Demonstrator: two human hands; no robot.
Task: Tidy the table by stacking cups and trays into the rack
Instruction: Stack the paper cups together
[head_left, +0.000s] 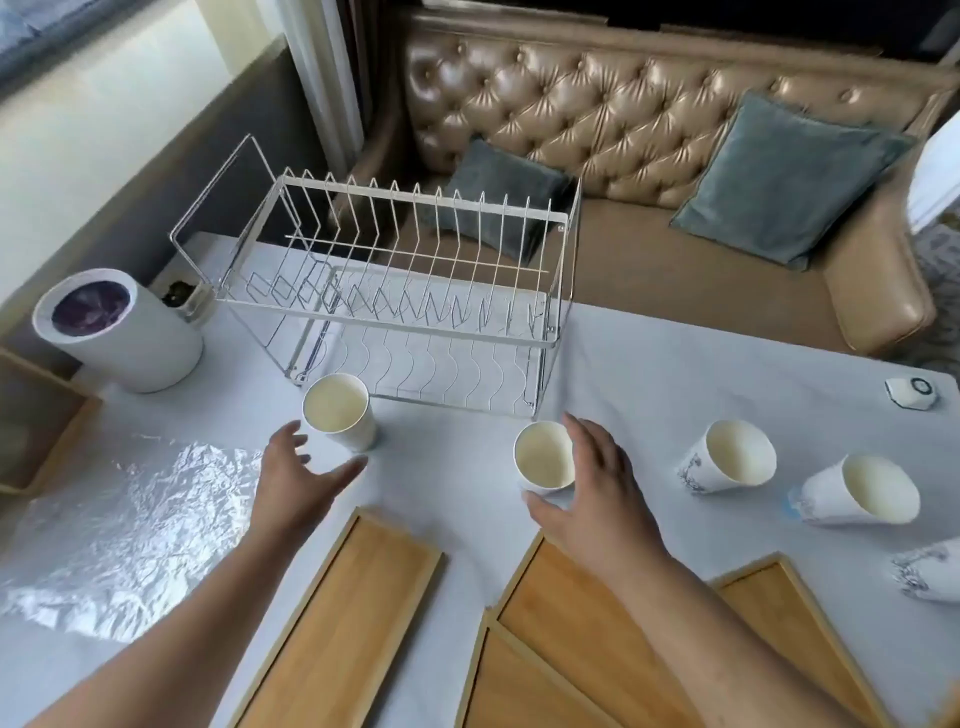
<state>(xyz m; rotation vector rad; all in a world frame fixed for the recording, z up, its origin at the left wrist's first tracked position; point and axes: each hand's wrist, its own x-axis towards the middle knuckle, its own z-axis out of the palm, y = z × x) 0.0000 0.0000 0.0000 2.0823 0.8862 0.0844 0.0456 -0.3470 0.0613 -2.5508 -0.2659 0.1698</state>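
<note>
A white wire rack (395, 291) stands empty at the back of the table. Just in front of it are two upright paper cups: one on the left (340, 413) and one in the middle (543, 457). My left hand (296, 478) is spread open a little short of the left cup, not touching it. My right hand (592, 493) curves around the middle cup's right side, fingers apart, thumb below it; I cannot tell if it touches. Two more cups (727, 457) (857, 496) stand at the right, and a third (930, 571) is at the edge. Wooden trays (348, 613) (561, 623) lie near me.
A white cylinder device (119, 332) stands at the left rear, crumpled foil (124, 525) lies in front of it, and a wooden box (31, 415) is at the far left. A small white gadget (911, 392) sits far right. A tan sofa with cushions is beyond the table.
</note>
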